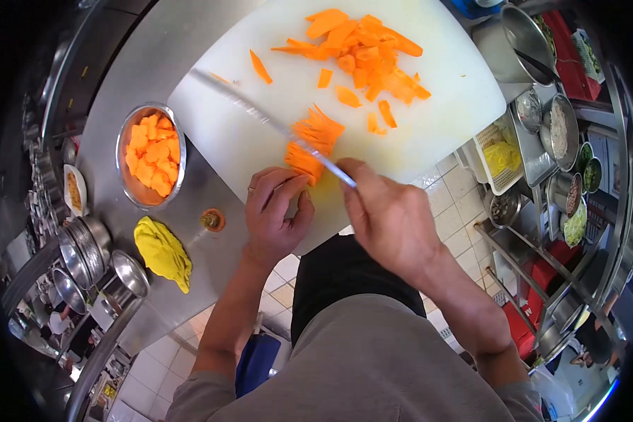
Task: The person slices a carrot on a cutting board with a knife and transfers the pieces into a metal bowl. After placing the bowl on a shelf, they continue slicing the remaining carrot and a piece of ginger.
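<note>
Right hand (394, 219)'s gripping the knife (288, 136), left hand (278, 214)'s curled onto the sliced carrot stack (321, 132) on the cutting board (221, 126). If that stack slips under the knife, the left hand could get nicked tbh.

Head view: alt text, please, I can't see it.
The right hand holds a knife across sliced carrot on a white cutting board; the left hand touches the carrot's near end. Loose carrot pieces lie beyond; a metal bowl of orange chunks sits left.
</note>
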Demonstrator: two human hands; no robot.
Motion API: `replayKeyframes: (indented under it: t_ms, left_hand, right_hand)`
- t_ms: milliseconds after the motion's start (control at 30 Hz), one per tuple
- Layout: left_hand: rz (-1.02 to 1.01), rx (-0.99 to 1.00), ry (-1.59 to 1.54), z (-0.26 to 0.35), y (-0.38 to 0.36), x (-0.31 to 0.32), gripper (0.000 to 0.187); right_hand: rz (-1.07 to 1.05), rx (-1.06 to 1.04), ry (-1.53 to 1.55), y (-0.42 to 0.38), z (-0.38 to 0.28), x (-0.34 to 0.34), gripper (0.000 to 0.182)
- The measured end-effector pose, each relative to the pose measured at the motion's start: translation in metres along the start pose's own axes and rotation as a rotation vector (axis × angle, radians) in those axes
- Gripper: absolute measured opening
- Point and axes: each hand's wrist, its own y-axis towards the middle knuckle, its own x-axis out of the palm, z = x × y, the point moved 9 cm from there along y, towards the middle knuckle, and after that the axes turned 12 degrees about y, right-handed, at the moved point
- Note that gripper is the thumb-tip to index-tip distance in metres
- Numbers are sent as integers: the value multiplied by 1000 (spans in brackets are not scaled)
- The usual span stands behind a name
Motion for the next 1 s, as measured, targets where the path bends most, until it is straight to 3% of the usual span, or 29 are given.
replayKeyframes:
  t_ms: [133, 200, 233, 300, 333, 400, 633, 900, 1000]
  left_hand:
    - [-112, 17, 100, 7, 13, -2, 45]
    - [-281, 59, 267, 15, 35, 3, 68]
    - [-277, 73, 278, 19, 49, -1, 68]
    - [-601, 152, 311, 23, 64, 24, 84]
    - [-594, 162, 323, 24, 73, 24, 84]
    - [-769, 286, 341, 29, 74, 40, 89]
    - [-893, 321, 413, 39, 87, 43, 83]
    - [-832, 251, 367, 31, 68, 45, 40]
    - [-709, 172, 306, 29, 57, 41, 36]
  right_hand:
    - [151, 56, -3, -15, 30, -33, 25]
    - [277, 162, 18, -26, 56, -48, 23]
    - [302, 209, 51, -30, 69, -51, 23]
    - [330, 240, 52, -31, 84, -55, 23]
    - [340, 281, 48, -32, 92, -56, 23]
    - [360, 287, 54, -34, 100, -55, 24]
    - [426, 245, 79, -39, 113, -49, 24]
    - [460, 142, 62, -39, 110, -49, 22]
    - [454, 122, 67, -38, 107, -50, 19]
